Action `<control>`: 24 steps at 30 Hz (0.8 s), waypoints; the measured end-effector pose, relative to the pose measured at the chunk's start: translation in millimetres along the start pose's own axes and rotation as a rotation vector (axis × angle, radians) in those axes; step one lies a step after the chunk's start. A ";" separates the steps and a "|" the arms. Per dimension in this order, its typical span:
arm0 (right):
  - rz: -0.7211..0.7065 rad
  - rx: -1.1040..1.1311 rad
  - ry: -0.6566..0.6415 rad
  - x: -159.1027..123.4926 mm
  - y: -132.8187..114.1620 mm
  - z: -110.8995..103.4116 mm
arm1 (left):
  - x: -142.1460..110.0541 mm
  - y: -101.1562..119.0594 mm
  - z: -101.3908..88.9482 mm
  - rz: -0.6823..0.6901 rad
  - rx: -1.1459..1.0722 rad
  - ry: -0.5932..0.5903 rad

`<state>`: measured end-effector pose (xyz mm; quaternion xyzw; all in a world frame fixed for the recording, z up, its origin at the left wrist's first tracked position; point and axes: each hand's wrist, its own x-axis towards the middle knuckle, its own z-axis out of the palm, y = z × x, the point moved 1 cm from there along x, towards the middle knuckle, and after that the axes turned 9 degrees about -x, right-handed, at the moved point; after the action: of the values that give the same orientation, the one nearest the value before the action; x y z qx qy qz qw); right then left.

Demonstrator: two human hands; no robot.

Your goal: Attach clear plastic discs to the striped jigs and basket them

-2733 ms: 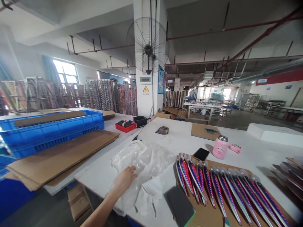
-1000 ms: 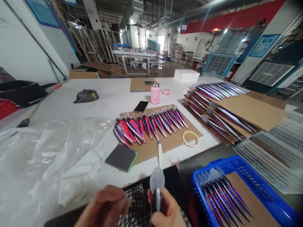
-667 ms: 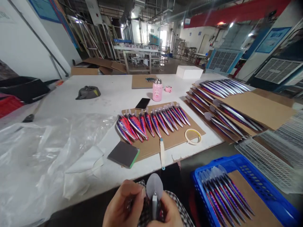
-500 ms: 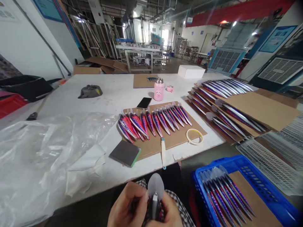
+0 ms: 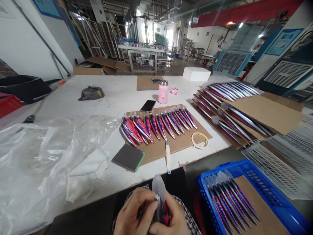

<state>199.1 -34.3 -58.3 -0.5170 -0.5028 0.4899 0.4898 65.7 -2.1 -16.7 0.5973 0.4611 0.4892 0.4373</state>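
Note:
A fishing lure with a dark and red body is held low over my lap, its clear rounded lip pointing up. My right hand wraps round the lure's side, the thumb lying across its lower part. With thumb and forefinger, my left hand pinches near the base of the lip, by a small whitish bit there. The lower end of the lure is hidden by the hands. On the table ahead, several red, purple and silver lures lie in a row on a cardboard sheet.
A white-handled tool, a tape roll and a dark sanding block lie near the table's front edge. A blue basket of lures stands right. Stacked cardboard bears more lures. Left is plastic sheeting; behind, a phone and pink bottle.
The lure has turned and tilted in my hands, showing its lip more from the side and more red on its body. My left fingers have moved up to the lip's base.

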 end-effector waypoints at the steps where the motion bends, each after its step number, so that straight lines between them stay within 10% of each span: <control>1: -0.013 0.012 0.003 1.3 -2.9 0.1 | 2.2 -0.3 -1.5 0.046 0.038 -0.013; 6: -0.033 -0.047 -0.014 3.2 -9.8 -0.9 | 6.3 -2.5 -2.4 0.031 0.046 -0.016; 16: -0.009 -0.162 -0.012 2.2 -4.5 -4.6 | 3.5 -9.5 -2.2 -0.290 -0.646 -0.136; 24: -0.001 -0.366 -0.014 -5.1 10.7 -9.0 | 0.4 -19.9 -7.6 -0.395 -0.508 -0.089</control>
<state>208.4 -39.7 -68.6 -0.5938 -0.5872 0.3938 0.3841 55.8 2.7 -35.0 0.3890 0.4114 0.4678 0.6787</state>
